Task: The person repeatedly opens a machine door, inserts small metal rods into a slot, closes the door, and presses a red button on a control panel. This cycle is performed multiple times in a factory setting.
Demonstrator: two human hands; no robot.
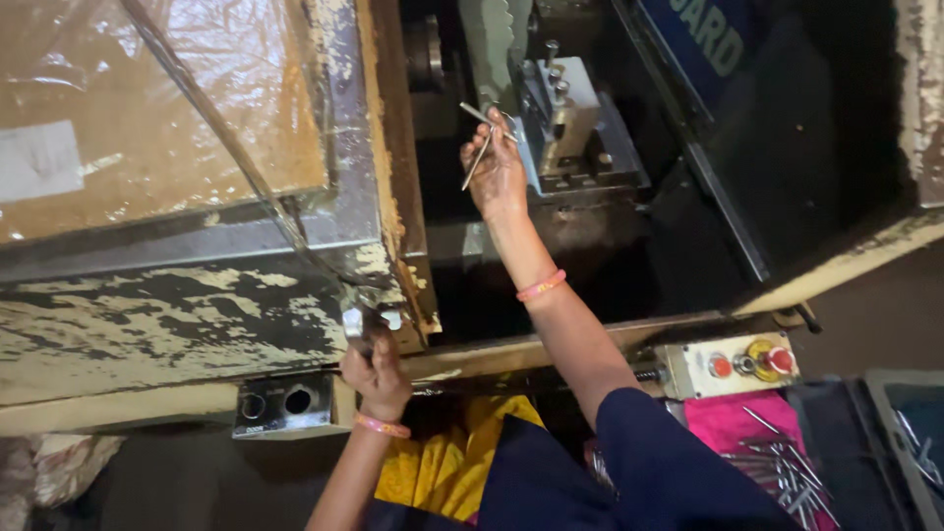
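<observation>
Head view: right hand [497,172] fingers are pinching thin metal rods [479,155] at the machine's tool block [565,123], reaching inside to load them. Left hand [374,374] is gripping a lever [354,324] on the worn frame, fingers closed, bracing.

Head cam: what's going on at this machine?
A person reaches into an old machine with flaking paint. The right hand holds thin metal rods up by the grey metal fixture block inside the opening. The left hand grips a small lever at the frame's lower edge. More rods lie on a pink cloth at lower right, beside a button box.
</observation>
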